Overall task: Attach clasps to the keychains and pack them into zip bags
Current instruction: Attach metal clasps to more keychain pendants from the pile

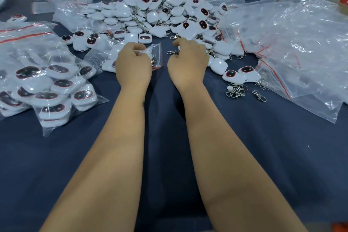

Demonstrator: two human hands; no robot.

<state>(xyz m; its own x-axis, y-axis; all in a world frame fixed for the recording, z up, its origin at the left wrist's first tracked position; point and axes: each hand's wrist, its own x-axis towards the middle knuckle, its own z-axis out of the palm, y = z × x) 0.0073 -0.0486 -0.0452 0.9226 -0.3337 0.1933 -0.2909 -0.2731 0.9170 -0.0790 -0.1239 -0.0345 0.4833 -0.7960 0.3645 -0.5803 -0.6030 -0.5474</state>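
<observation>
My left hand (132, 65) grips a small clear zip bag (155, 53) with a red seal strip; a white keychain and its metal clasp show inside it. My right hand (188, 62) is curled around a keychain clasp (172, 52) whose silver hook sticks out to the left of the fingers. Just beyond both hands lies a big pile of white keychains (150, 15) with dark oval faces. Loose silver clasps (237, 91) lie on the blue cloth to the right.
Filled zip bags of keychains (47, 84) are stacked at the left. Empty clear bags (293, 43) are heaped at the right. Two more white keychains (241, 74) lie near the right hand. The blue cloth table (169, 137) stretches toward me.
</observation>
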